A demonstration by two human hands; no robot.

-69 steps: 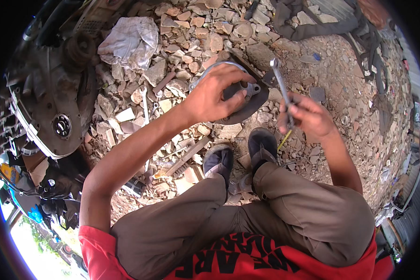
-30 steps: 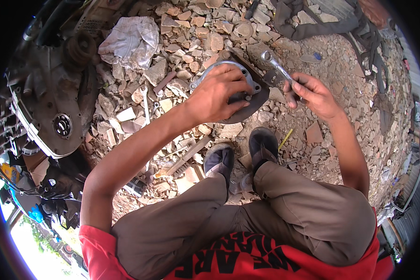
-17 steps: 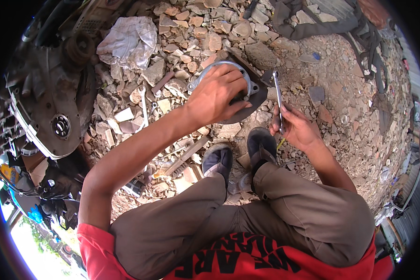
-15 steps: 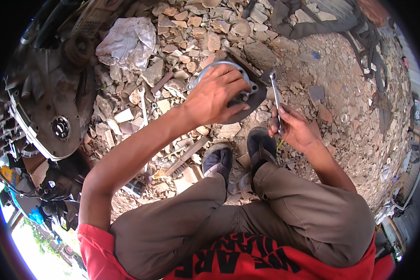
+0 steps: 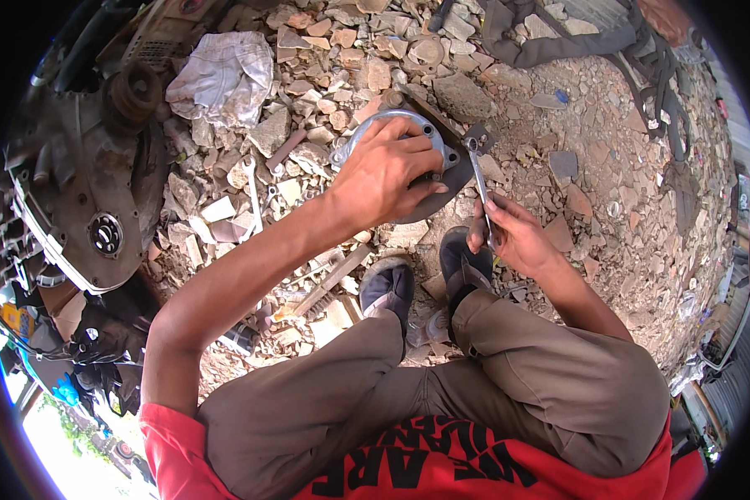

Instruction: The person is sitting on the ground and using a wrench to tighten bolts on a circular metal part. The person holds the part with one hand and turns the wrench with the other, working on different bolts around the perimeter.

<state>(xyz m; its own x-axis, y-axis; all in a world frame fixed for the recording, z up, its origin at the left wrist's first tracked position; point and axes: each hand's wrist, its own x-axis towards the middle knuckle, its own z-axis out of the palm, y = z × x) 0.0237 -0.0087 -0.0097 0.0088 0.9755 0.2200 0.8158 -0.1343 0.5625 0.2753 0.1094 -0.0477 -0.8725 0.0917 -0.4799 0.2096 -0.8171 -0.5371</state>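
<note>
My left hand [image 5: 387, 171] rests over a round silver metal housing [image 5: 352, 142], its fingers curled down onto the part and hiding much of it. Beneath the housing lies a dark flat piece [image 5: 446, 193] on the rubble. In my right hand [image 5: 521, 233] is a wrench [image 5: 481, 182], gripped near its lower end. The wrench's ring end points up and away from me, close to the housing's right-hand lug, with a gap visible between them.
Broken stone covers the ground. Another wrench [image 5: 254, 196] lies left of the housing, below a crumpled white sack [image 5: 223, 79]. A large engine casing [image 5: 71, 187] stands at left. Black fabric straps [image 5: 558, 52] lie at the far right. My shoes [image 5: 387, 283] are close below the housing.
My right hand has shifted a little left with the wrench, whose ring end is now nearer the housing and tilted more to the left. My left hand stays on the housing.
</note>
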